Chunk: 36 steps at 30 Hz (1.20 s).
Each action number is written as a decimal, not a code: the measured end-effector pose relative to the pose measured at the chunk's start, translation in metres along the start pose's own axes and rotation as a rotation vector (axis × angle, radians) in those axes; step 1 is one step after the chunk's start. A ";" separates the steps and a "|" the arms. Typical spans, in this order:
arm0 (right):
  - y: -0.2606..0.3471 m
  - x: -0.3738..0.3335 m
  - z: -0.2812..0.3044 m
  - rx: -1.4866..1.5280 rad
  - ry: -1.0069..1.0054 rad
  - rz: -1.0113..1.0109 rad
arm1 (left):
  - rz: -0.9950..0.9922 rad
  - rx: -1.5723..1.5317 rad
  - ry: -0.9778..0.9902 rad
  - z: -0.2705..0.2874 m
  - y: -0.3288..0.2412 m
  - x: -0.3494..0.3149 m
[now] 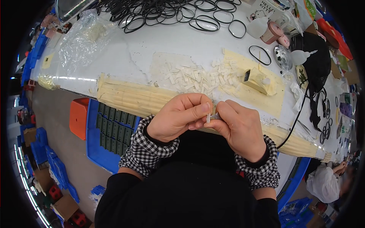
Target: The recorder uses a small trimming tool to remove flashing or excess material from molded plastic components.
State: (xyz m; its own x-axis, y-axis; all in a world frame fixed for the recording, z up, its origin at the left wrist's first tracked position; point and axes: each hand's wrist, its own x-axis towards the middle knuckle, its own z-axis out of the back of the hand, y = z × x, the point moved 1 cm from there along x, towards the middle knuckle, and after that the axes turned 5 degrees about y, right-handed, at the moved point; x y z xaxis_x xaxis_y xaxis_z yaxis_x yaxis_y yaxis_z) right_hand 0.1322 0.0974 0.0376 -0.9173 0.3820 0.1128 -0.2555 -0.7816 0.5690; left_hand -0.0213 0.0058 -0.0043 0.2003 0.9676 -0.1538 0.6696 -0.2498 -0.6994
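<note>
Close together over the table's near edge, my two hands meet fingertip to fingertip. My left hand (pixel 176 117) is closed, pinching a small white strip (pixel 208 118) between thumb and finger. Curled tightly beside it, my right hand (pixel 243 127) grips a small greyish piece (pixel 217 116) at the strip; most of that piece is hidden by the fingers. Just beyond the hands lies a loose pile of short white strips (pixel 194 79), spread partly over a yellow sheet (pixel 274 99). A yellowish block-shaped holder (pixel 260 82) with a dark end stands on that sheet.
Black rubber rings (pixel 205 23) heap along the far side. Clear plastic film (pixel 81 41) lies at the left, and a pink cup (pixel 271 32) stands far right. A black cable (pixel 298 119) crosses the right side. Below the edge are a blue tray (pixel 92 131) of dark parts and an orange stool (pixel 78 118).
</note>
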 end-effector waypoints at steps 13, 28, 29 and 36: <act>-0.001 -0.002 0.001 -0.005 0.068 -0.017 | 0.035 0.042 -0.030 -0.004 -0.005 -0.001; -0.002 -0.002 0.000 -0.045 0.060 -0.012 | 0.026 0.054 -0.037 -0.003 -0.006 -0.001; -0.002 -0.002 0.000 -0.047 0.066 -0.013 | 0.026 0.051 -0.033 -0.003 -0.006 -0.001; -0.002 -0.002 -0.001 -0.037 0.023 -0.023 | 0.023 0.074 -0.051 -0.004 -0.006 -0.002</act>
State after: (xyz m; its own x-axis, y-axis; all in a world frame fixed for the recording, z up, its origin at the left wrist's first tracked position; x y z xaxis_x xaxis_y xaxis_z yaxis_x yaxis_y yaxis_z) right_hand 0.1339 0.0978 0.0350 -0.9175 0.3894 0.0808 -0.2877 -0.7902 0.5411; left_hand -0.0230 0.0052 0.0027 0.1772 0.9628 -0.2038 0.6105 -0.2700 -0.7446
